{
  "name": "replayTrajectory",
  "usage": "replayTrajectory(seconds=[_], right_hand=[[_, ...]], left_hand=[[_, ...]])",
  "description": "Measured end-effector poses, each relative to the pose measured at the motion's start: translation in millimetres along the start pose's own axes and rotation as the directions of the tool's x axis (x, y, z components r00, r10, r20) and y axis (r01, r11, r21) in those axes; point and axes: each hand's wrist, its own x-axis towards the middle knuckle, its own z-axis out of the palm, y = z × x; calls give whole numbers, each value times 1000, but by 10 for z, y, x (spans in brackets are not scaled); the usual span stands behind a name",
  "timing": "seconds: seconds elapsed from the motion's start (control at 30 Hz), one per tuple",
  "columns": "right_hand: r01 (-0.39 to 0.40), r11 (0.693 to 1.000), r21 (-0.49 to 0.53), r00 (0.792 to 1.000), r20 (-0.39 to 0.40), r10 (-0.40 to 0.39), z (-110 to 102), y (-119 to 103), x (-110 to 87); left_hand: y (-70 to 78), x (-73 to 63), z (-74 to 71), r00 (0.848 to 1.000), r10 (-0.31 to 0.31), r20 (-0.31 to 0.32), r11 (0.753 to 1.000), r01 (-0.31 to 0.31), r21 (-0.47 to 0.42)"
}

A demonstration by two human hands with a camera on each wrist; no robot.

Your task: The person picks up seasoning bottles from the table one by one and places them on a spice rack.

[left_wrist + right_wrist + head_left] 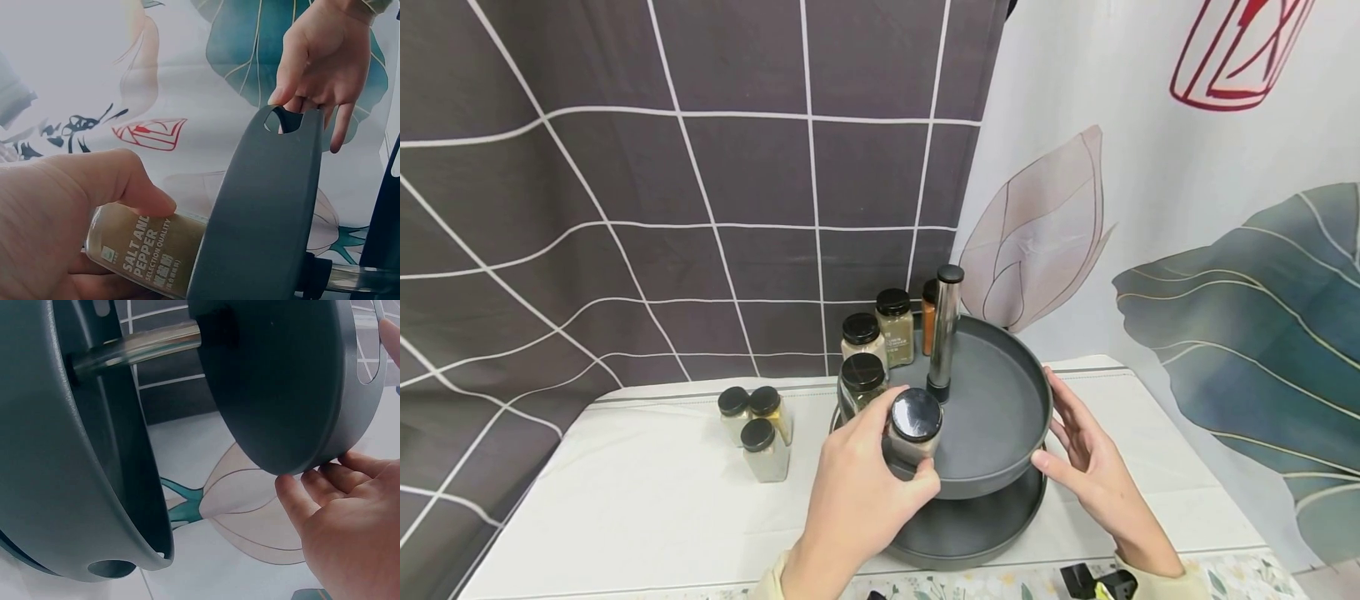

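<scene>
My left hand (pixel 868 483) grips a black-capped spice jar (pixel 916 417) between thumb and fingers, at the front left of the upper tier. Its label reads "Salt and Pepper" in the left wrist view, where the jar (pixel 165 247) sits partly hidden behind the tray wall. The dark grey two-tier turntable tray (pixel 992 408) has a metal centre post (pixel 945 333). At the right side of the upper tier, my right hand (pixel 1093 467) touches the rim with spread, fairly straight fingers. In the right wrist view its fingertips (pixel 290 487) meet the tier's lower edge, close to a cutout.
Other black-capped jars stand on the upper tier's left and back: a pale jar (pixel 862 337), a greenish jar (pixel 895 329), an orange jar (pixel 928 317) and another jar (pixel 862 379). Three jars (pixel 765 450) cluster on the white table (pixel 647 500). The lower tier (pixel 970 525) lies beneath.
</scene>
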Motion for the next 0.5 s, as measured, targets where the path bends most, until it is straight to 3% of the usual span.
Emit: replayTrajectory(seconds=[0.5], right_hand=[[-2,1000,-5,1000,1,2,-4,7,-1]], left_hand=[[-16,-14,69,998,-10,55,999,8,42]])
